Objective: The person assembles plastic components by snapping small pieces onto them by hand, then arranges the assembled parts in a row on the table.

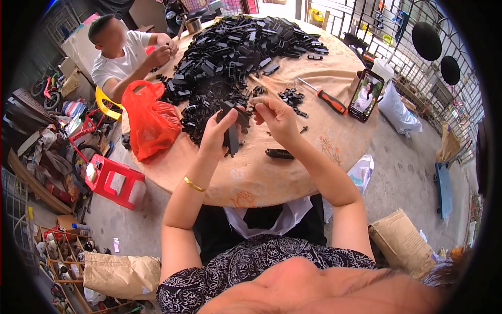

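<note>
My left hand (pixel 213 137) is closed around a long black plastic part (pixel 230 137), held tilted over the near half of the round table. Close to its right, my right hand (pixel 278 119) is pinched, its fingertips beside that part. Whatever lies between those fingertips is too small to make out. Beyond my hands a big heap of black plastic pieces (pixel 235 49) spreads over the table, with smaller black clips (pixel 293 98) scattered to the right. A single black part (pixel 280 154) lies on the cloth below my right hand.
The table wears a peach cloth (pixel 261 186). An orange-handled screwdriver (pixel 332 102) and a propped phone (pixel 366 96) stand to the right; a red plastic bag (pixel 150 120) sits left. Across the table, a person in white (pixel 123 57) works. A red stool (pixel 115 180) stands at left.
</note>
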### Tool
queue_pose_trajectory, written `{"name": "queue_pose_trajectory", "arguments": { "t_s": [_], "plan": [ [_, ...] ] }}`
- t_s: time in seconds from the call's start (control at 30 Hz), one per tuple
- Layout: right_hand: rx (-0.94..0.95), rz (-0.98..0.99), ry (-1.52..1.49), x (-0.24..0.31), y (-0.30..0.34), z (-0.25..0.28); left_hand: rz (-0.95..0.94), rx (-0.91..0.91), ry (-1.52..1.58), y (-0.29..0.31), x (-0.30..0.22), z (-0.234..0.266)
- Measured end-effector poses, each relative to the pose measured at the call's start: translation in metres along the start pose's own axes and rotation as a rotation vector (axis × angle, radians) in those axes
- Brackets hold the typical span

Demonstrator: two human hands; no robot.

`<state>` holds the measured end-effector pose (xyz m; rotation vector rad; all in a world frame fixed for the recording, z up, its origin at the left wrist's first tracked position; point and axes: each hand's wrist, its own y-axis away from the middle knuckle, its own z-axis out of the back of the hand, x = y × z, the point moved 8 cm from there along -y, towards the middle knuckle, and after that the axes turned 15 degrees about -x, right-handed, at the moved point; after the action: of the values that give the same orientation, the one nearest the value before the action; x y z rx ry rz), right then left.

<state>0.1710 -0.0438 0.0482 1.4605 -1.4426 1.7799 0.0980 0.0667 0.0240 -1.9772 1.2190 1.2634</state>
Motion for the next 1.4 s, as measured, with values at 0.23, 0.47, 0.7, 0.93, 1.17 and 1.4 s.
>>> {"name": "queue_pose_trajectory", "arguments": {
  "t_s": [0.23,0.47,0.7,0.93,1.17,1.4],
  "plan": [
    [-0.026,0.44,0.218,0.044,0.01,0.001,-0.079,0.06,-0.13,0.002,-0.001,-0.006],
    [0.127,0.769,0.557,0.059,0.029,-0.014,-0.153,0.046,-0.214,0.0,-0.001,-0.006],
    [0.126,0.63,0.481,0.047,0.019,-0.009,-0.109,0.038,-0.311,-0.003,0.004,-0.004],
    [0.311,0.761,0.664,0.045,0.033,-0.024,-0.142,-0.088,-0.235,-0.002,0.004,0.002],
    [0.348,0.545,0.566,0.04,0.032,-0.027,-0.188,-0.248,-0.123,-0.006,0.007,0.016],
    [0.558,0.482,0.713,0.029,0.02,0.0,0.113,-0.2,-0.089,-0.012,0.014,0.024]
  ]
}}
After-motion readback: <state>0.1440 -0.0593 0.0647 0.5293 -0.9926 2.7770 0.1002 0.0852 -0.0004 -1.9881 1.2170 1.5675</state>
